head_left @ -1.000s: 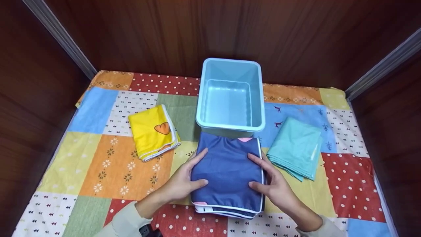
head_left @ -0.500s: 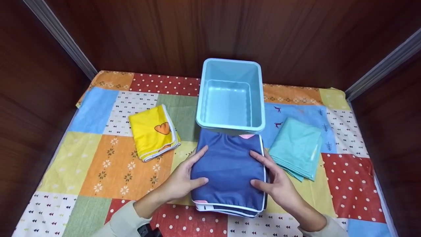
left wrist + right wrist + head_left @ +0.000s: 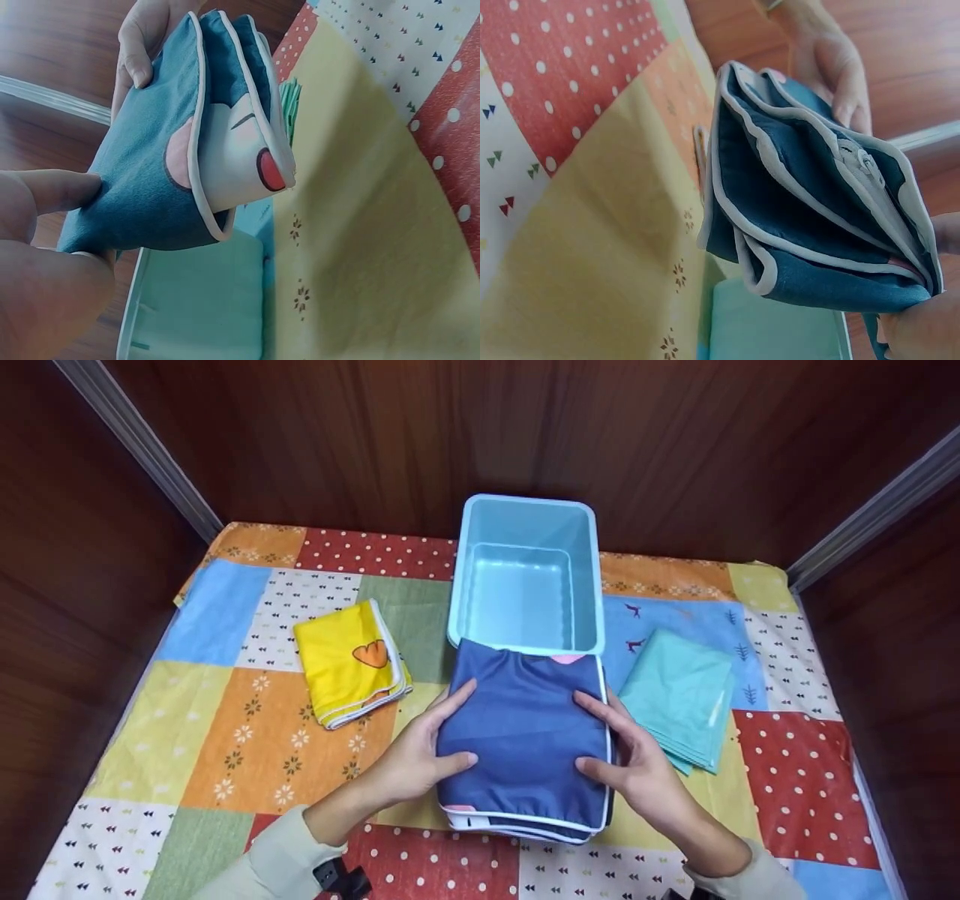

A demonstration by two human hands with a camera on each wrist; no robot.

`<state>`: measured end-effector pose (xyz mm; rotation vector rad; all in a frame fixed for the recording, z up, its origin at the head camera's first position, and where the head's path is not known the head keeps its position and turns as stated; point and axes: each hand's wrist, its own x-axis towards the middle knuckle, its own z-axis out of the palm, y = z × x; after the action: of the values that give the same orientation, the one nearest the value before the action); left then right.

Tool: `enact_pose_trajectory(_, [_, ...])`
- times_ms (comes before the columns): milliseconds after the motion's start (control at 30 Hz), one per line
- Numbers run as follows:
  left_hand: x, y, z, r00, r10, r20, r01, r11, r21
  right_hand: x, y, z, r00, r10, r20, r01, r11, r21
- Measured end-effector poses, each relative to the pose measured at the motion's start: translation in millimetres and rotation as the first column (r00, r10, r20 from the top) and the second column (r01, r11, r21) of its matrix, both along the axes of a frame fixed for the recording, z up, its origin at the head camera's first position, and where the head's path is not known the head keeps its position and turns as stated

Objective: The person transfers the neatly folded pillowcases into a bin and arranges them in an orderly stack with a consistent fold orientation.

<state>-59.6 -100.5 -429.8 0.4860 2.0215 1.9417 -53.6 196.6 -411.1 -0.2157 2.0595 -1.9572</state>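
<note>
A folded navy blue cloth [image 3: 525,742] with white piping and pink patches is held off the surface, just in front of the light blue plastic bin [image 3: 525,521]. My left hand [image 3: 420,754] grips its left side, thumb on the top face. On the opposite side, my right hand [image 3: 637,757] holds it the same way; fingers underneath are hidden. In the left wrist view, the layers of the cloth [image 3: 142,180] show a white patch with a red spot. Several loose folds and a zipper [image 3: 862,161] appear in the right wrist view. The cloth's far edge overlaps the bin's near rim in the head view.
To the left lies a folded yellow cloth [image 3: 337,667] with an orange print. A folded teal cloth [image 3: 679,697] lies to the right, close to my right hand. Patchwork fabric [image 3: 292,750] covers the table, and dark wood panels [image 3: 337,442] enclose its back and sides.
Both hands have raised the navy cloth and carried it slightly forward, toward the bin. The bin, yellow cloth and teal cloth have stayed in place.
</note>
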Motion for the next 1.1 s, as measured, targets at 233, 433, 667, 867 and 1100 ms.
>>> enact_pose_trajectory(233, [-7.3,1.2,11.9,1.000,0.003,-0.006,-0.003,1.000,0.004,-8.8,1.5,7.7,0.999,0.012,-0.043,-0.012,1.000,-0.006])
enact_pose_trajectory(433, [-15.2,2.5,23.4,1.000,0.007,-0.005,-0.007,1.000,-0.019,-15.6,3.0,18.0,0.999,0.004,-0.048,-0.002,0.999,0.035])
enact_pose_trajectory(667, [-25.9,4.7,34.6,1.000,0.009,0.017,-0.008,0.999,-0.031,-26.0,3.7,29.6,0.999,0.001,-0.054,0.003,0.998,0.066])
enact_pose_trajectory(867, [-36.8,6.1,41.1,0.999,0.006,0.032,-0.005,1.000,-0.023,-36.2,4.2,37.5,0.998,0.002,-0.058,0.004,0.995,0.104])
enact_pose_trajectory(1100, [-52.2,8.7,48.8,1.000,0.018,0.018,-0.018,1.000,-0.015,-50.3,3.7,48.8,0.999,0.002,-0.041,0.003,0.992,0.124])
